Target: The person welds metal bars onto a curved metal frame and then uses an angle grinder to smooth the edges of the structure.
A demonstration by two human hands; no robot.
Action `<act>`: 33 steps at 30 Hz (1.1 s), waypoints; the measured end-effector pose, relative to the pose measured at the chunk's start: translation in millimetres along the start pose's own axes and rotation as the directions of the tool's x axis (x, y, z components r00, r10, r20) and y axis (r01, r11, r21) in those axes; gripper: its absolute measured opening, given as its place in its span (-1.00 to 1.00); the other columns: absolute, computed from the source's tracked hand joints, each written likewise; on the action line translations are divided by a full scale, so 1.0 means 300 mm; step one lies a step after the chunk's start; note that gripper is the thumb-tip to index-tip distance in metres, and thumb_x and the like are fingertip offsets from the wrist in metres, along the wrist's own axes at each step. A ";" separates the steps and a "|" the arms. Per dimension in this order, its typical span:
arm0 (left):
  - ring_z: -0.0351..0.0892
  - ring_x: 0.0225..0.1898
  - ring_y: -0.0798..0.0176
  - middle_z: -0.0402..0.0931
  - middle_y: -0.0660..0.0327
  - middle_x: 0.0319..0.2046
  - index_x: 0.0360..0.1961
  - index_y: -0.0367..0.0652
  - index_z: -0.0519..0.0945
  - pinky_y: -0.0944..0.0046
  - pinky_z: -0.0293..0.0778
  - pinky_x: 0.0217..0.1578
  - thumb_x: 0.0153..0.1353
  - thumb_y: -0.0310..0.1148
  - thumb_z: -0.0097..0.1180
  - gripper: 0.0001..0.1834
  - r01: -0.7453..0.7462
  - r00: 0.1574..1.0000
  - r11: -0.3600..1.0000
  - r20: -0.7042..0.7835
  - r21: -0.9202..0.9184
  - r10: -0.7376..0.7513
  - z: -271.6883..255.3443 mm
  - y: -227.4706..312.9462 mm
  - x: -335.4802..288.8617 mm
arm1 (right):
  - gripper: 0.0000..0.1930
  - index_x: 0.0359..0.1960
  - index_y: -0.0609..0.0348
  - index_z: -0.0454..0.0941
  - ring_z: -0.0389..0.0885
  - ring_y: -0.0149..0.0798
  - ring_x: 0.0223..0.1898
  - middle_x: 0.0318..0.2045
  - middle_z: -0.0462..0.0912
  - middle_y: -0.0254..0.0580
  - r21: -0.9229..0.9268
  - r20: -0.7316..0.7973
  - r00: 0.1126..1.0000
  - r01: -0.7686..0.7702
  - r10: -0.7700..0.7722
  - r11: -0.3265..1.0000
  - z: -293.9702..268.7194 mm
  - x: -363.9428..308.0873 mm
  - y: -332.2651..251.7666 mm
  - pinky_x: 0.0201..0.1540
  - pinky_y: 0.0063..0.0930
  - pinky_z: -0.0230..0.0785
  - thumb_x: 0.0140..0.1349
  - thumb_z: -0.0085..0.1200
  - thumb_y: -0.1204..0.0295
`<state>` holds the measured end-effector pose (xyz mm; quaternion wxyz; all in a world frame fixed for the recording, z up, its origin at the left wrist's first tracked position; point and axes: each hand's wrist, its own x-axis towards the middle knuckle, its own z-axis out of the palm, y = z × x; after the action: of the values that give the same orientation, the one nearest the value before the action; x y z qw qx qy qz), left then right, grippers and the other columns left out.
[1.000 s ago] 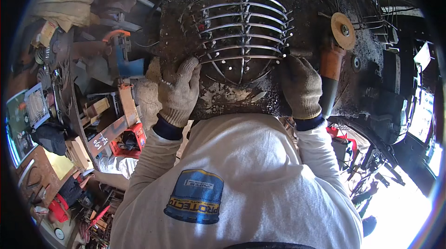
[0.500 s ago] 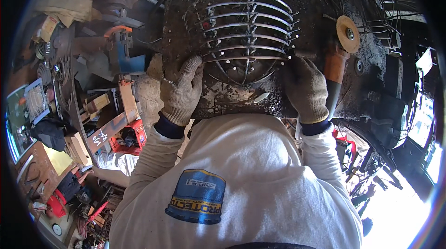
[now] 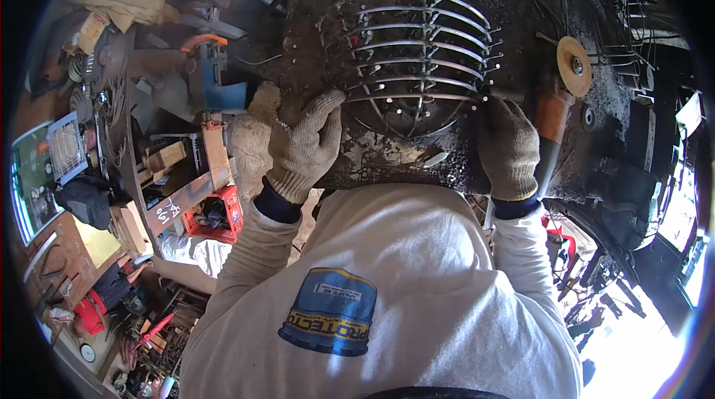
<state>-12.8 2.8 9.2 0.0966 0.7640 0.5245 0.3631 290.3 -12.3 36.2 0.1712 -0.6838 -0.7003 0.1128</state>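
Observation:
A basket-shaped metal grille (image 3: 425, 46) of curved rods, joined by a central rib, lies on the dark, grimy worktable (image 3: 357, 169). My left hand (image 3: 304, 152), in a knitted work glove, is closed at the left end of the nearest rod. At that rod's other end is my right hand (image 3: 508, 147), gloved too, with its fingers curled and mostly hidden from above. Just right of it rests an angle grinder (image 3: 553, 114) with an orange body and a tan disc (image 3: 574, 66).
A loose small disc (image 3: 588, 116) lies right of the grinder, below a tangle of wires (image 3: 607, 4). Left of the table stand a blue metal tool with an orange part (image 3: 220, 90) and a red crate (image 3: 232, 213). A pale sliver (image 3: 436, 160) sits near the table's front edge.
The whole view has shifted slightly, so everything appears further right. Both hands keep their places at the rod's ends, and the grille stays put on the table.

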 end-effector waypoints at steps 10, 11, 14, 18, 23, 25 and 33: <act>0.75 -0.11 0.06 0.73 0.10 -0.10 -0.02 -0.12 0.68 0.21 0.62 -0.07 0.32 -0.55 0.14 -0.76 0.188 0.973 0.968 0.164 -0.164 -0.162 -0.056 -0.021 0.009 | -0.71 0.02 0.01 0.64 0.70 0.07 -0.21 -0.22 0.69 -0.05 -0.072 -0.008 1.000 0.002 -0.003 0.997 0.018 -0.006 0.010 -0.20 -0.09 0.56 0.34 0.16 0.22; 0.76 -0.12 0.06 0.73 0.08 -0.10 -0.01 -0.13 0.68 0.21 0.62 -0.08 0.33 -0.54 0.13 -0.76 0.231 0.955 0.962 0.223 -0.148 -0.196 -0.063 -0.026 0.010 | -0.71 0.01 0.01 0.64 0.70 0.07 -0.22 -0.22 0.69 -0.05 -0.070 -0.016 1.000 -0.009 0.008 0.997 0.019 -0.007 0.011 -0.20 -0.09 0.56 0.34 0.16 0.21; 0.75 -0.17 0.08 0.74 0.06 -0.14 0.00 -0.19 0.67 0.23 0.60 -0.12 0.32 -0.50 0.14 -0.75 0.304 0.933 0.914 0.278 -0.269 -0.228 -0.079 -0.065 0.020 | -0.73 -0.03 0.01 0.64 0.69 0.08 -0.22 -0.22 0.69 -0.05 -0.068 0.018 1.000 -0.020 0.021 0.997 0.014 -0.005 0.005 -0.21 -0.08 0.56 0.35 0.15 0.20; 0.75 -0.20 0.08 0.73 0.04 -0.17 -0.04 -0.21 0.67 0.23 0.62 -0.16 0.29 -0.48 0.20 -0.78 0.217 0.901 0.972 0.402 -0.092 -0.164 -0.093 -0.072 0.041 | -0.75 -0.08 0.01 0.64 0.69 0.10 -0.22 -0.24 0.69 -0.07 -0.032 -0.045 0.999 0.016 -0.017 0.999 0.018 -0.008 0.008 -0.21 -0.07 0.55 0.35 0.14 0.18; 0.74 -0.19 -0.03 0.72 0.04 -0.20 -0.15 -0.16 0.66 0.15 0.63 -0.21 0.23 -0.40 0.31 -0.82 0.023 0.960 0.977 0.269 0.211 -0.081 -0.028 -0.017 -0.004 | -0.77 -0.12 0.01 0.68 0.69 0.09 -0.21 -0.24 0.71 -0.06 0.047 -0.066 0.998 -0.006 0.009 0.999 0.016 -0.021 0.014 -0.19 -0.08 0.54 0.34 0.14 0.20; 0.72 -0.20 -0.09 0.71 0.04 -0.19 -0.17 -0.12 0.67 0.10 0.62 -0.24 0.21 -0.39 0.33 -0.82 -0.058 0.983 0.984 0.179 0.171 0.026 -0.001 -0.025 -0.007 | -0.79 -0.11 0.03 0.69 0.69 0.10 -0.18 -0.20 0.71 0.00 0.031 -0.025 1.000 0.010 -0.009 0.999 0.001 -0.013 0.067 -0.16 -0.12 0.55 0.34 0.14 0.26; 0.69 -0.32 -0.13 0.69 -0.03 -0.33 -0.24 -0.18 0.69 0.04 0.57 -0.30 0.20 -0.42 0.34 -0.87 -0.074 0.997 0.989 0.032 0.127 0.071 0.029 -0.057 -0.038 | -0.71 0.05 0.25 0.68 0.69 -0.43 -0.16 -0.15 0.78 -0.18 0.677 -0.016 0.897 -0.315 0.441 0.665 -0.178 -0.063 0.209 -0.05 -0.48 0.50 0.36 0.17 0.41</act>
<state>-21.7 2.1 -11.3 0.0412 0.7921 0.5173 0.3214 369.2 -32.8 59.0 0.4359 -0.7163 -0.4384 0.3236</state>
